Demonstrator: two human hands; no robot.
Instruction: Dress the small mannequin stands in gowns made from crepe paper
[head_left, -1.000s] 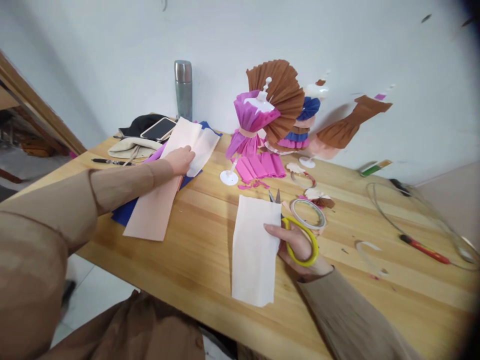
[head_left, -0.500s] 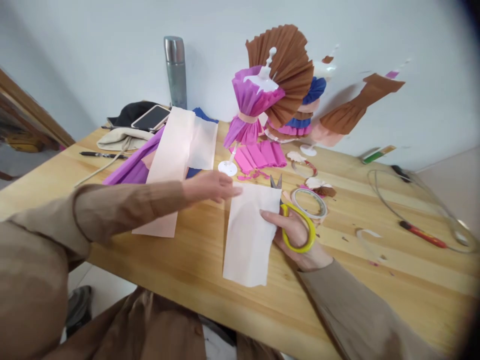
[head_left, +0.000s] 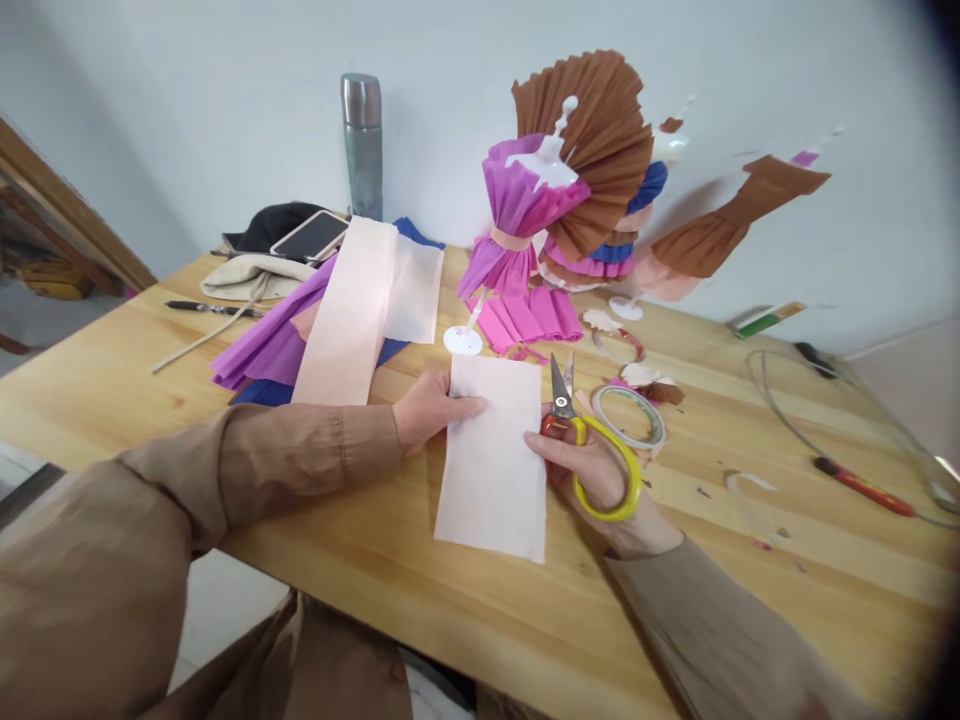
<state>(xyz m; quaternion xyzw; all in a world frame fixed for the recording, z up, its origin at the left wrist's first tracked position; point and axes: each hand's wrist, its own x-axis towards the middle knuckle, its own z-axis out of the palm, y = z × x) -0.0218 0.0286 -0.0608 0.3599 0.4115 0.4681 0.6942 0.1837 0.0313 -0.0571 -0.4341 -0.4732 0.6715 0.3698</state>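
A pale cream crepe paper sheet (head_left: 491,455) lies on the wooden table (head_left: 750,580) in front of me. My left hand (head_left: 433,405) rests on the sheet's upper left edge, its thumb on top of the paper and its fingers curled at the edge. My right hand (head_left: 592,470) is closed through the yellow handles of a pair of scissors (head_left: 577,435), whose blades point away from me, and its fingertips touch the sheet's right edge.
Long strips of peach, purple and blue crepe paper (head_left: 337,320) lie at the left. Small mannequins in paper dresses (head_left: 547,200) stand at the back. A tape roll (head_left: 628,416), steel flask (head_left: 363,140), phone (head_left: 311,236), wire hoop and red-handled tool (head_left: 862,485) are around.
My left hand left the strips at the left, swept right and came to rest on the cream sheet. The sheet shifted slightly and the scissors' blades came clear of the paper.
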